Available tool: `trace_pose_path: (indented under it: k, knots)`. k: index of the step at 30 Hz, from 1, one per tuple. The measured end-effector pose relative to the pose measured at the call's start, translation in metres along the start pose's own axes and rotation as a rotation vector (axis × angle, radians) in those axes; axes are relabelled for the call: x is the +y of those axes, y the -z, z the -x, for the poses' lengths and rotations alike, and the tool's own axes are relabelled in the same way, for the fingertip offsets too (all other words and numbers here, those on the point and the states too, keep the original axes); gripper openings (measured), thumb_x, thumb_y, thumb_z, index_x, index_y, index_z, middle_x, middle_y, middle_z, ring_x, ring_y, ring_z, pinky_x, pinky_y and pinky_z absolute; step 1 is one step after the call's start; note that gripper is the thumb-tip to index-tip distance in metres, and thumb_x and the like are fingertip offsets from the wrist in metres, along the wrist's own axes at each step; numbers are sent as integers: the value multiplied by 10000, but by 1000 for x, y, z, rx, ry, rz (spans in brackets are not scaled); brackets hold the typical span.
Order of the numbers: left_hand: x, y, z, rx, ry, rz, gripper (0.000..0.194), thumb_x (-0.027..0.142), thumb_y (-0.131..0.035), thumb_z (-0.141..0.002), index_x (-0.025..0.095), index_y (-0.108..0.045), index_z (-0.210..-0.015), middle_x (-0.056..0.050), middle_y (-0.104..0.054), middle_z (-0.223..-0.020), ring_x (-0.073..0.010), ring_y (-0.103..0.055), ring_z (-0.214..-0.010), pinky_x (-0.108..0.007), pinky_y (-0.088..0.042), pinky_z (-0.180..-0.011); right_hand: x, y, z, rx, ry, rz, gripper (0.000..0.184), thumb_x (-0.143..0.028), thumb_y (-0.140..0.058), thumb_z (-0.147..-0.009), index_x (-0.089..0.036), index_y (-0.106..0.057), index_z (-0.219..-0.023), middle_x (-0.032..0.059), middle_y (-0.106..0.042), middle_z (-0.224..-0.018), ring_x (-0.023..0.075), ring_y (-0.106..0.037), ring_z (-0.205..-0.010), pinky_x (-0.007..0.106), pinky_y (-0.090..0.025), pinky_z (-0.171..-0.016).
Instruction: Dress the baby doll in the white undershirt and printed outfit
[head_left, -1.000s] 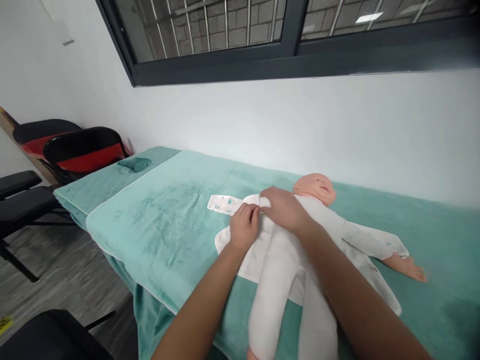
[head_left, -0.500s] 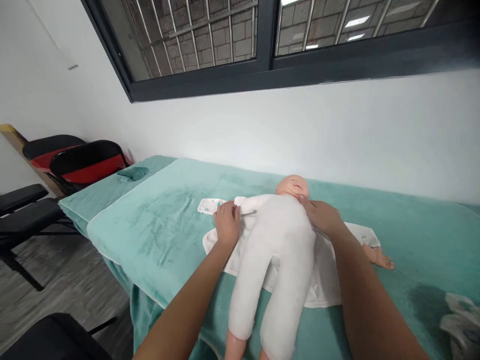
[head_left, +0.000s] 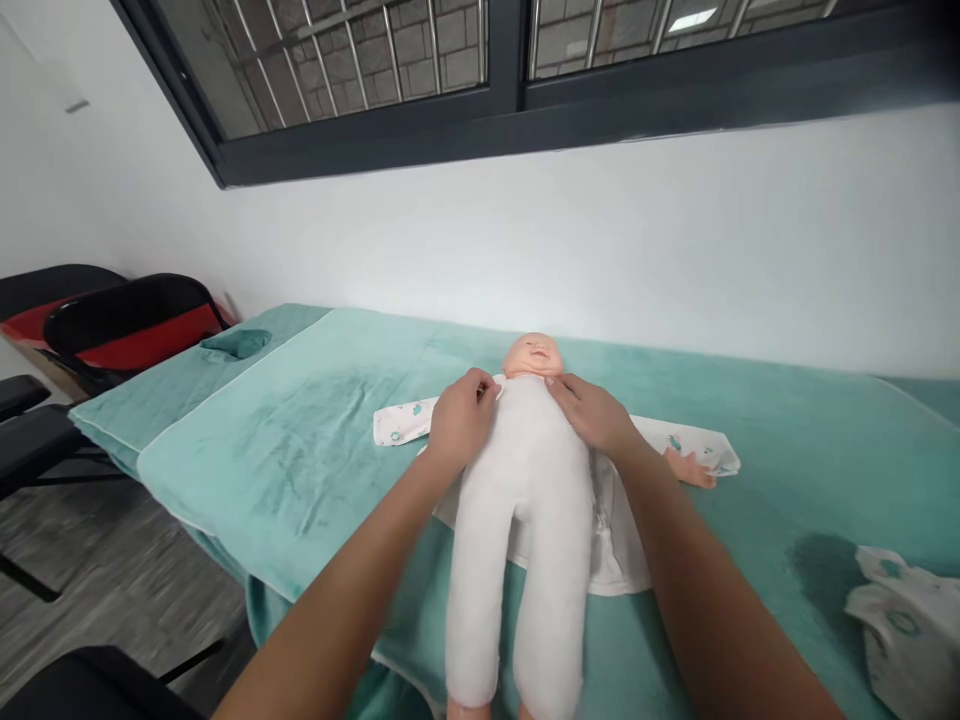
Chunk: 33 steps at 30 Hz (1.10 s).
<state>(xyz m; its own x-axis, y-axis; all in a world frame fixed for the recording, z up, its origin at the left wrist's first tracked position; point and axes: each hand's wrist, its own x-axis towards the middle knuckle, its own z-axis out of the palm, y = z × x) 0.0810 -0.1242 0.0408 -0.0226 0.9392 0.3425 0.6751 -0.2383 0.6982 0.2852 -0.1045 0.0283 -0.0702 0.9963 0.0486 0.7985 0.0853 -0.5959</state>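
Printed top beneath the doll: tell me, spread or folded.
The top is spread; its sleeves stretch out past both sides of the doll.

one doll (head_left: pixel 526 470), one left hand (head_left: pixel 459 422), one right hand (head_left: pixel 598 415), one garment (head_left: pixel 619 555) beneath, two red-and-black chairs (head_left: pixel 150 335) far left, two black chairs (head_left: pixel 94 690) nearer, one bed (head_left: pixel 300 440), and one patterned cloth (head_left: pixel 911 635) near right!

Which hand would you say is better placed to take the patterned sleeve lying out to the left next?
Left, I think: the left hand is right beside that patterned sleeve, while the right hand is across the doll's chest and would have to reach over.
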Motion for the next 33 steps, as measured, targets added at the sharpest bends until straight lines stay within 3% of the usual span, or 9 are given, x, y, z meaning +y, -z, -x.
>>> trace_pose_path:
  k: [5,10,13,19,22,24,26,29,33]
  knots:
    - [-2,25,31,-89,173,68,245,337,-597,-845,236,-608,-1068,-11,-707,-917,-176,-638,-779,-282,-439,-705,14,3,-3,-15,-19,20,567,-641,-229,-964,-280,-644,-1102,69,-695,-1228,312,-619,-1110,391,-433,-891]
    - [-24,39,53,-321,243,71,265,445,-574,-828,202,-584,-722,20,-591,-652,-157,-528,-647,-268,-385,-620,24,3,-6,-38,-27,48,611,-635,-201,-966,-229,-654,-1026,112,-714,-1158,299,-625,-1063,366,-419,-864]
    - [-24,42,57,-267,188,153,251,415,-546,-838,198,-550,-712,27,-571,-699,-148,-511,-698,-258,-393,-656,24,2,-4,-27,-41,79,631,-649,-179,-961,-235,-653,-1016,109,-713,-1155,301,-623,-1055,360,-412,-833]
    - [37,54,50,-177,157,192,217,369,-466,-911,213,-485,-761,38,-546,-734,-143,-526,-738,-267,-403,-695,22,-1,-1,-1,-64,56,623,-655,-180,-959,-236,-641,-976,106,-715,-1116,300,-626,-1021,358,-404,-806]
    - [74,60,59,-392,-27,146,151,310,-475,-919,220,-545,-820,34,-614,-803,-146,-566,-774,-280,-420,-722,24,-2,-2,8,-57,65,626,-647,-183,-961,-230,-649,-987,120,-713,-1124,303,-623,-1028,358,-401,-809]
    - [83,63,70,-529,-117,152,174,329,-467,-941,228,-576,-851,32,-641,-831,-145,-584,-777,-283,-444,-727,25,-2,-3,8,-50,48,622,-643,-195,-963,-228,-657,-1000,122,-712,-1133,298,-621,-1037,351,-401,-809]
    - [75,62,84,-487,-161,145,170,335,-473,-953,230,-593,-894,18,-658,-893,-151,-602,-831,-294,-470,-782,25,-2,-3,10,-45,27,613,-641,-218,-962,-225,-666,-1005,123,-712,-1134,292,-619,-1041,342,-400,-802]
    - [38,59,107,-196,-204,25,158,286,-566,-915,221,-591,-1057,-42,-638,-1122,-202,-576,-1094,-366,-447,-988,23,0,-1,29,-38,-5,571,-624,-272,-958,-224,-679,-969,107,-723,-1077,276,-627,-992,333,-399,-772]
    - [-10,53,140,-154,-176,-75,488,359,-666,-867,264,-497,-1315,-86,-530,-1332,-237,-523,-1243,-408,-448,-1054,13,3,2,260,19,-89,399,-540,-446,-917,-221,-678,-973,73,-717,-1044,234,-627,-931,324,-411,-777]
